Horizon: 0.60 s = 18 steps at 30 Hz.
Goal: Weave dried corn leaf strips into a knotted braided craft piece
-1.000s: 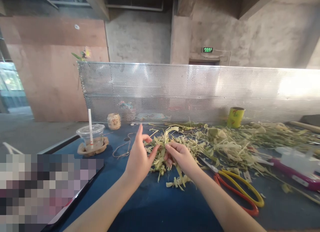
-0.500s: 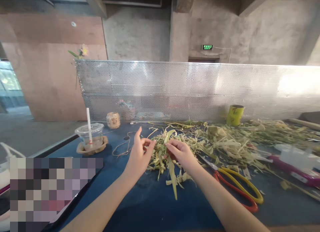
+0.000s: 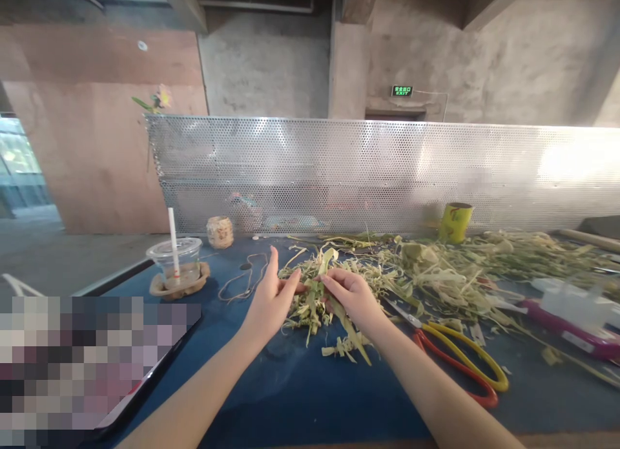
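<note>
My right hand (image 3: 356, 299) pinches a pale green strip of dried leaf, perhaps corn husk (image 3: 353, 336), whose pointed end hangs down to the right below the fingers. The strip's curled upper end (image 3: 329, 256) rises above the hand. My left hand (image 3: 271, 300) is open just left of it, one finger raised, other fingertips reaching to the husk bundle. Whether they touch the strip I cannot tell. Under and behind both hands lies a heap of shredded husk (image 3: 310, 316). Scissors (image 3: 450, 358) with one red and one yellow handle lie beside my right forearm.
More loose husk (image 3: 436, 274) spreads across the right of the blue table (image 3: 271, 397). A purple-and-white object (image 3: 576, 320) lies at far right. Behind stand a yellow-green cup (image 3: 455, 223) and a small woven pot (image 3: 220, 232). Left are a lidded drink cup (image 3: 174, 261), string (image 3: 237, 294) and a blurred-out tablet-like object (image 3: 121, 365).
The husk strip's lower end has swung from nearly straight down towards the right. My left fingers have straightened and moved closer to the bundle. My right hand keeps its pinch.
</note>
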### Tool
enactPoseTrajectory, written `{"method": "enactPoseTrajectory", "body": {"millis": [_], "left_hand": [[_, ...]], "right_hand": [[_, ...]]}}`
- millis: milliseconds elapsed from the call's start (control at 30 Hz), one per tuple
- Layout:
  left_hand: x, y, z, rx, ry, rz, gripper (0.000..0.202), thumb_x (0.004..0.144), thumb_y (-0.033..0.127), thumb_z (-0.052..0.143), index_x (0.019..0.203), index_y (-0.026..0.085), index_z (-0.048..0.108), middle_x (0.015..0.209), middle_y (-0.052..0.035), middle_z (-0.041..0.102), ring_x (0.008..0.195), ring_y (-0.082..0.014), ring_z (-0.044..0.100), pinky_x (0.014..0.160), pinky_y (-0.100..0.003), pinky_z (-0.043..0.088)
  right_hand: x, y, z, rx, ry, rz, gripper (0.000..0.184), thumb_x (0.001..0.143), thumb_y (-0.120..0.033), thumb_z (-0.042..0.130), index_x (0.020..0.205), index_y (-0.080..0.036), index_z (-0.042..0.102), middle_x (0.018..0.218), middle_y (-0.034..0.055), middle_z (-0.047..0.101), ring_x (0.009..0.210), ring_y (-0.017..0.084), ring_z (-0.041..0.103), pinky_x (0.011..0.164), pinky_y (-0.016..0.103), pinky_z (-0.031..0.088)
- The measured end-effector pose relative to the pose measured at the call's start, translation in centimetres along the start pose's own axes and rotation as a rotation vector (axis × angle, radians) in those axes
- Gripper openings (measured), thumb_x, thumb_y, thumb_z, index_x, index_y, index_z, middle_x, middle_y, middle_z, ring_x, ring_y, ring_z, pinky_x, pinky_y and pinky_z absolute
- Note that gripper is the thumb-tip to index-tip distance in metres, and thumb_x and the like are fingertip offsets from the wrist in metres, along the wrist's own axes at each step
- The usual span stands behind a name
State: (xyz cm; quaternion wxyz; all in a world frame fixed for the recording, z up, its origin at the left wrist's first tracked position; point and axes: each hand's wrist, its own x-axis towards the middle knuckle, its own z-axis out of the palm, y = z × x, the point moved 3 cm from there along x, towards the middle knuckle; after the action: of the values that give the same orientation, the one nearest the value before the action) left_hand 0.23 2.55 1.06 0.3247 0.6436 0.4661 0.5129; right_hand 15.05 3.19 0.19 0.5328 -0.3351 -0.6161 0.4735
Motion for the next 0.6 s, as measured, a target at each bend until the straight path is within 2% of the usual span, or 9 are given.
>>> {"method": "enactPoseTrajectory", "body": {"millis": [100, 200, 267, 433, 500, 600], "left_hand": [[0.1, 0.0, 0.2, -0.133, -0.026, -0.009, 0.091, 0.079, 0.038, 0.052, 0.137, 0.02, -0.015, 0.087, -0.0083, 0.069, 0.084, -0.0258, 0.063, 0.08, -0.04, 0.044], [0.0, 0.6, 0.4, -0.281, -0.082, 0.017, 0.093, 0.078, 0.032, 0.055, 0.137, 0.021, -0.016, 0.094, -0.0079, 0.069, 0.096, -0.0233, 0.06, 0.086, -0.038, 0.042], [0.0, 0.8, 0.5, -0.366, -0.088, 0.004, 0.095, 0.076, 0.029, 0.058, 0.137, 0.02, -0.015, 0.092, -0.0075, 0.07, 0.095, -0.0223, 0.061, 0.085, -0.037, 0.043], [0.3, -0.1, 0.6, -0.484, -0.011, -0.186, 0.103, 0.065, 0.023, 0.07, 0.139, 0.011, -0.001, 0.085, -0.0098, 0.071, 0.083, -0.0225, 0.064, 0.078, -0.035, 0.047], [0.4, -0.3, 0.7, -0.521, -0.018, -0.187, 0.107, 0.059, 0.018, 0.074, 0.139, 0.01, 0.003, 0.086, -0.0094, 0.071, 0.086, -0.022, 0.063, 0.08, -0.034, 0.046], [0.5, -0.3, 0.5, -0.536, 0.019, -0.129, 0.107, 0.06, 0.019, 0.074, 0.139, 0.012, 0.003, 0.08, -0.0062, 0.071, 0.085, -0.0198, 0.063, 0.082, -0.032, 0.045]], "right_hand": [[0.1, 0.4, 0.0, -0.005, -0.005, 0.001, 0.027, 0.07, -0.042, 0.059, 0.063, -0.017, 0.052, 0.052, -0.0056, 0.048, 0.045, 0.006, 0.048, 0.041, 0.018, 0.035], [0.2, 0.7, 0.3, 0.077, -0.047, 0.01, 0.027, 0.067, -0.043, 0.062, 0.068, -0.018, 0.05, 0.054, -0.0067, 0.048, 0.048, 0.007, 0.053, 0.042, 0.018, 0.037], [0.2, 0.7, 0.5, 0.126, -0.052, 0.017, 0.029, 0.066, -0.044, 0.062, 0.071, -0.019, 0.048, 0.054, -0.0072, 0.049, 0.048, 0.008, 0.053, 0.042, 0.018, 0.039], [0.0, 0.2, 0.1, 0.183, 0.062, 0.025, 0.034, 0.063, -0.044, 0.064, 0.073, -0.02, 0.042, 0.056, -0.0073, 0.053, 0.047, 0.008, 0.054, 0.04, 0.017, 0.039], [0.1, 0.3, 0.0, 0.194, 0.072, 0.021, 0.035, 0.063, -0.045, 0.064, 0.072, -0.02, 0.04, 0.056, -0.0075, 0.053, 0.046, 0.008, 0.054, 0.037, 0.017, 0.038], [0.4, 0.9, 0.0, 0.15, 0.054, -0.005, 0.034, 0.066, -0.045, 0.062, 0.068, -0.021, 0.038, 0.053, -0.0073, 0.051, 0.045, 0.01, 0.054, 0.036, 0.017, 0.036]]}}
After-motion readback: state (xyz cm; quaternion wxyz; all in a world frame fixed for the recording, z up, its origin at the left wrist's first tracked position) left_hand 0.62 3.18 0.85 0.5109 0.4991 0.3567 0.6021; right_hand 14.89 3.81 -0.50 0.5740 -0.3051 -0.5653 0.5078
